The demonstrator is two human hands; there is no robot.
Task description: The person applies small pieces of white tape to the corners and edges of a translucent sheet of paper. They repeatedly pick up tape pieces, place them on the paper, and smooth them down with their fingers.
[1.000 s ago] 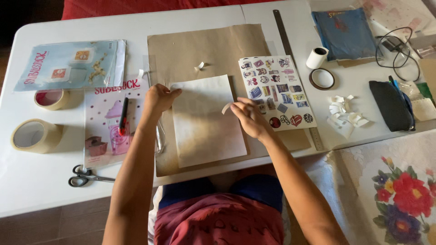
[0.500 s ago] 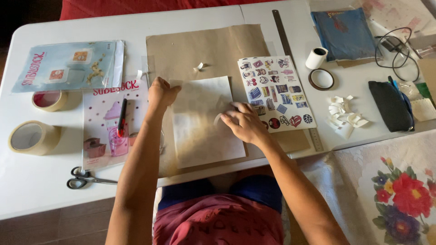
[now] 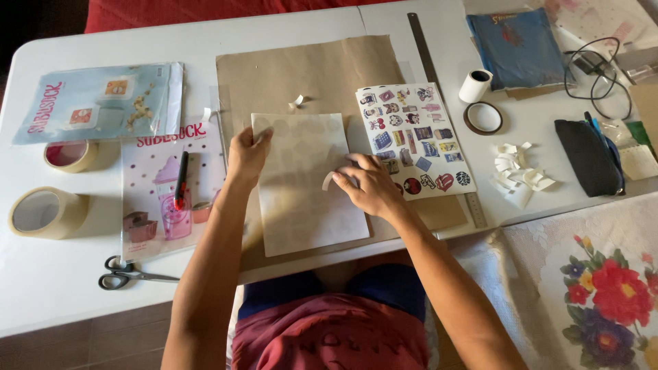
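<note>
**Peeling a strip on the pale sheet, most of the work still open**

My left hand (image 3: pixel 247 152) presses flat on the upper left corner of the pale sheet (image 3: pixel 305 181), fingers spread and closed on nothing. My right hand (image 3: pixel 367 188) rests on the right edge of the same sheet, and its fingertips pinch a small curled white strip (image 3: pixel 329 180) that lifts from the paper. The sheet lies on the brown paper (image 3: pixel 308 72), in the middle of the white bench (image 3: pixel 205 41), just in front of me.

I judge the work is only partly done: a heap of white peeled scraps (image 3: pixel 517 171) lies to the right and one scrap (image 3: pixel 296 103) above the sheet, but the sticker sheet (image 3: pixel 411 140) beside my right hand looks nearly full.

Packages: at far left a flat light blue packet (image 3: pixel 103 103) with pink lettering, and below it a clear packet (image 3: pixel 171 188) with a pink drink picture and a red marker on it. At top right lies a blue packet (image 3: pixel 517 44).
</note>
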